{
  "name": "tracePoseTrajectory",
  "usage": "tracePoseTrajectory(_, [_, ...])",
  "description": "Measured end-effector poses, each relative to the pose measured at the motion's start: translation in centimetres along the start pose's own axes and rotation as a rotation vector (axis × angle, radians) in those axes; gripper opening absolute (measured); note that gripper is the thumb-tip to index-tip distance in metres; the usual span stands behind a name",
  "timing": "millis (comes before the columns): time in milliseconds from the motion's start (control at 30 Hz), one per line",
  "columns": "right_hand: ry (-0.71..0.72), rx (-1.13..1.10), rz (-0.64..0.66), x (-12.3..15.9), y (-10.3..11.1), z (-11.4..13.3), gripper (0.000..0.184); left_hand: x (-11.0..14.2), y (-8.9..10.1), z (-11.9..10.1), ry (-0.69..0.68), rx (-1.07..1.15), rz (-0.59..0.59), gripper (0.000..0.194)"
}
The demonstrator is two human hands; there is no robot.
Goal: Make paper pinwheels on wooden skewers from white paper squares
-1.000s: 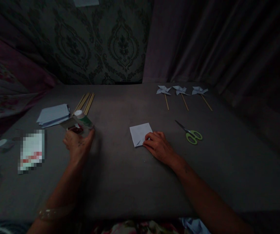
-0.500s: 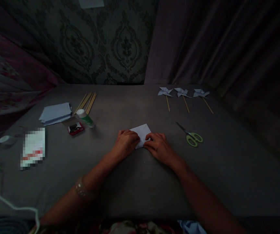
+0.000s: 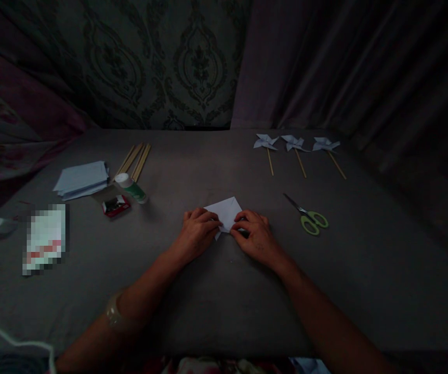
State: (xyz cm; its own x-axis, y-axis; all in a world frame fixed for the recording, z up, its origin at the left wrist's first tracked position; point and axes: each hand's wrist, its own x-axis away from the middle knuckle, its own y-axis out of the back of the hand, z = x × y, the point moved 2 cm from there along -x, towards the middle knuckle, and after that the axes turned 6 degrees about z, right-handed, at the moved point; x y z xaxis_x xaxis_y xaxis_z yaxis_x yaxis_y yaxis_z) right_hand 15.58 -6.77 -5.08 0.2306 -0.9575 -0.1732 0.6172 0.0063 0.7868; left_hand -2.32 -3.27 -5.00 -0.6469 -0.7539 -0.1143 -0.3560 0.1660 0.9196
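A small white sheet of paper [image 3: 226, 212] with crease lines lies in front of me on the grey cloth, one corner pointing away. My left hand [image 3: 199, 227] presses on its left side, fingers bent together over the edge. On the right side, my right hand [image 3: 254, 234] pinches the near right edge between thumb and fingers. Part of the paper is hidden under the fingers, and a small corner sticks out below the left fingertips. Scissors with green handles [image 3: 313, 223] lie to the right of my right hand, not touched.
Three paper pinwheels on sticks [image 3: 266, 141] lie at the back right. At the left are a paper stack [image 3: 81, 179], wooden sticks [image 3: 133, 161], a standing glue stick [image 3: 132, 188], a red box [image 3: 115, 206] and a blurred packet [image 3: 47, 236]. A white cord [image 3: 13, 341] runs along the near left.
Both hands stay at the paper. My right fingers have opened slightly and the near corner of the paper shows more. The view has shifted a little.
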Motion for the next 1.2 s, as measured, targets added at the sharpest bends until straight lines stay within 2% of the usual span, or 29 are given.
tracePoseTrajectory(700, [-0.142, 0.019, -0.165, -0.3, -1.2, 0.4, 0.013, 0.3, -0.2, -0.2, 0.008, 0.002, -0.092, 0.018])
tracePoseTrajectory(900, [-0.211, 0.048, -0.164, -0.4, -1.4, 0.4, 0.010, 0.3, 0.0, -0.3, 0.035, 0.006, -0.082, 0.013])
tracePoseTrajectory(1200, [-0.244, 0.078, -0.141, -0.6, -1.5, 0.3, 0.009, 0.3, 0.0, -0.7, -0.014, -0.027, -0.091, 0.015])
